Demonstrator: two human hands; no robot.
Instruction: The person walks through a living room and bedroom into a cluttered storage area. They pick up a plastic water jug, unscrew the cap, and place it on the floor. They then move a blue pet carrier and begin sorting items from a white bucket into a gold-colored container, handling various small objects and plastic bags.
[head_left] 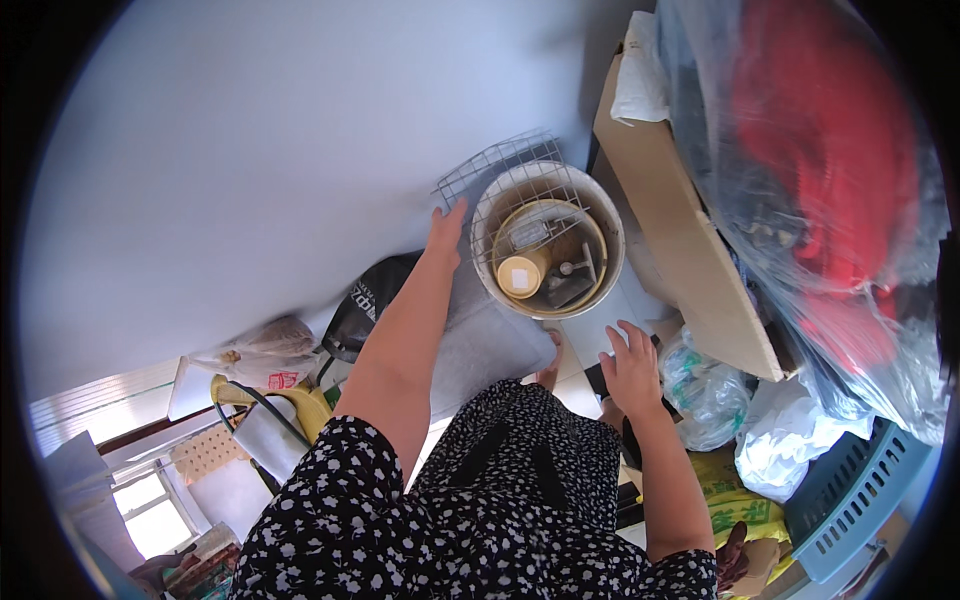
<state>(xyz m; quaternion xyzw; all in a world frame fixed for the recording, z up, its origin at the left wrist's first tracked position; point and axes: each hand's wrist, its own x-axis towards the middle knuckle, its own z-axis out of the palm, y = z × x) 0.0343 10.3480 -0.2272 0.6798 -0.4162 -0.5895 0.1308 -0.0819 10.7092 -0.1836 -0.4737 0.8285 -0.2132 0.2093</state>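
Observation:
A wire rack leans across the left rim of a round whitish bucket, and part of it dips inside. My left hand is beside the rack's left edge, its fingers apart. Whether a fingertip touches the wire I cannot tell. Inside the bucket sits a yellow-rimmed round container, holding a small yellowish tub with a pale square label and a dark piece with a metal handle. Below and right of the bucket, my right hand hovers with spread fingers, holding nothing.
A large cardboard piece and a clear plastic bag with red contents stand at the right. Plastic bags and a blue-grey basket lie nearer. A black bag rests by the white wall at left.

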